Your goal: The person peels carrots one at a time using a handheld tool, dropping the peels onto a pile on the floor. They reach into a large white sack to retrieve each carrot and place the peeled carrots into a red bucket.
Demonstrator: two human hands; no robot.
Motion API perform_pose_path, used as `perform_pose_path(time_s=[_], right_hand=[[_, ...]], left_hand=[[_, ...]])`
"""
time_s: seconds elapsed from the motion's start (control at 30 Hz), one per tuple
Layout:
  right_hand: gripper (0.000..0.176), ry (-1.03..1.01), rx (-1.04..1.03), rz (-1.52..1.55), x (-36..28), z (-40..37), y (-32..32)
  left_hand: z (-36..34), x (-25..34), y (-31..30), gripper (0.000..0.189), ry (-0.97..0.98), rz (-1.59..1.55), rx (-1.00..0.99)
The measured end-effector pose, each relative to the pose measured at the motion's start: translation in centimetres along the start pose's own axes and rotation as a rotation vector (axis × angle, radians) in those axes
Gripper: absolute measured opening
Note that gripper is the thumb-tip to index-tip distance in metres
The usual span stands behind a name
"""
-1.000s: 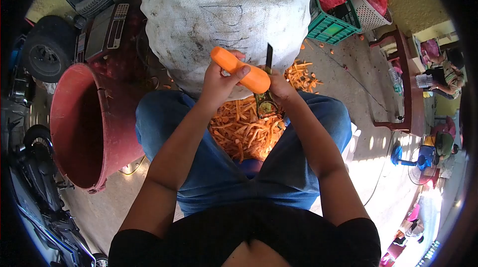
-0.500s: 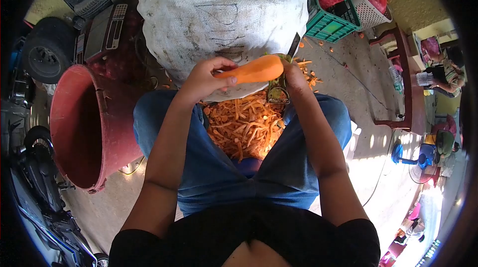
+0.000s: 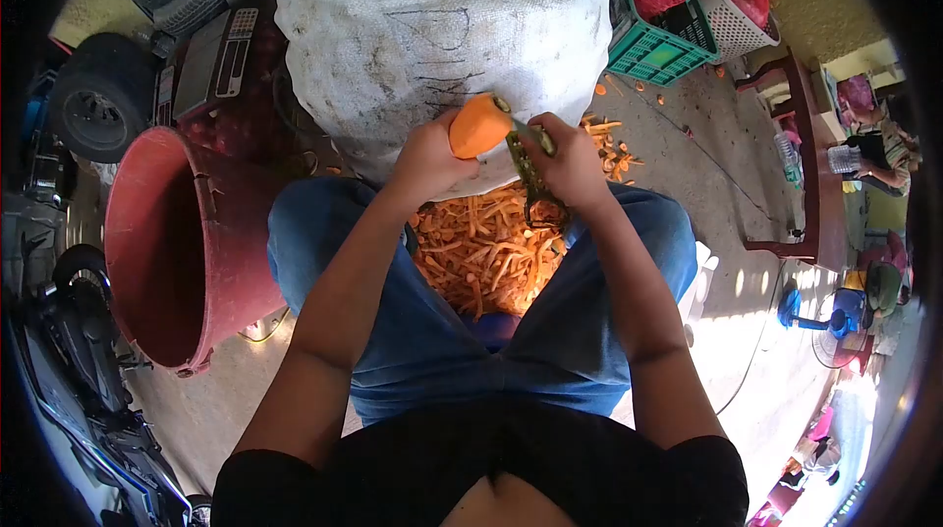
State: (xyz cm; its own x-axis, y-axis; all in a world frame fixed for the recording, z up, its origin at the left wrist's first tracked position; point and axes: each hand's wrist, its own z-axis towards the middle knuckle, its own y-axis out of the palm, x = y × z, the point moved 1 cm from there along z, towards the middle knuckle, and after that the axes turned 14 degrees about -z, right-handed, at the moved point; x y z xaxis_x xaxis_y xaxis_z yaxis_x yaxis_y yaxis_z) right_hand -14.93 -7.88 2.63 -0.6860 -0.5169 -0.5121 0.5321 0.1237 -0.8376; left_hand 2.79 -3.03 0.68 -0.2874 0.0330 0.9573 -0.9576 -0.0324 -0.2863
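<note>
In my left hand [image 3: 432, 162] is a thick peeled carrot [image 3: 478, 127], its dark stem end tilted up and to the right. My right hand [image 3: 568, 166] is closed around a knife [image 3: 523, 124], whose blade meets the carrot near that end. A dirty, greenish peeler [image 3: 528, 176] with a wide frame also hangs from the right hand, pointing down toward my lap. Below both hands, between my knees, lies a heap of carrot peelings [image 3: 486, 252]. Right behind the carrot stands a large white woven sack [image 3: 432, 46] with carrots showing at its top.
A red barrel [image 3: 231, 242] lies tipped at the left, near a motorcycle [image 3: 83, 360]. At the back right are a green crate [image 3: 663, 51] and a white basket [image 3: 722, 11]. Scattered peelings [image 3: 614, 149] lie on the floor. Another person [image 3: 889, 159] is at the far right.
The carrot has swung from pointing right to pointing up, nearer my left side. The knife has turned from pointing up and away to lying against the carrot's end.
</note>
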Motion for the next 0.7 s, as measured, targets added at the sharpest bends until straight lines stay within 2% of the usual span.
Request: perform_pose_path(time_s=[0.13, 0.23, 0.47, 0.57, 0.7], right_hand=[[0.021, 0.017, -0.043, -0.144, -0.5, -0.2, 0.2], [0.022, 0.008, -0.052, -0.192, -0.4, 0.5, 0.2], [0.022, 0.013, 0.001, -0.198, 0.1, 0.6, 0.9], [0.021, 0.015, 0.016, -0.194, 0.3, 0.5, 1.1], [0.019, 0.015, 0.017, -0.136, 0.2, 0.6, 0.7]], left_hand=[[-0.3, 1.3, 0.8, 0.045, 0.038, 0.146, 0.002], [0.3, 0.8, 1.0, 0.042, 0.101, 0.104, 0.041], [0.2, 1.3, 0.9, 0.036, 0.103, 0.131, 0.058], [0.1, 1.4, 0.8, 0.037, 0.117, 0.133, -0.005], [-0.3, 1.0, 1.0, 0.041, 0.095, -0.089, -0.167]])
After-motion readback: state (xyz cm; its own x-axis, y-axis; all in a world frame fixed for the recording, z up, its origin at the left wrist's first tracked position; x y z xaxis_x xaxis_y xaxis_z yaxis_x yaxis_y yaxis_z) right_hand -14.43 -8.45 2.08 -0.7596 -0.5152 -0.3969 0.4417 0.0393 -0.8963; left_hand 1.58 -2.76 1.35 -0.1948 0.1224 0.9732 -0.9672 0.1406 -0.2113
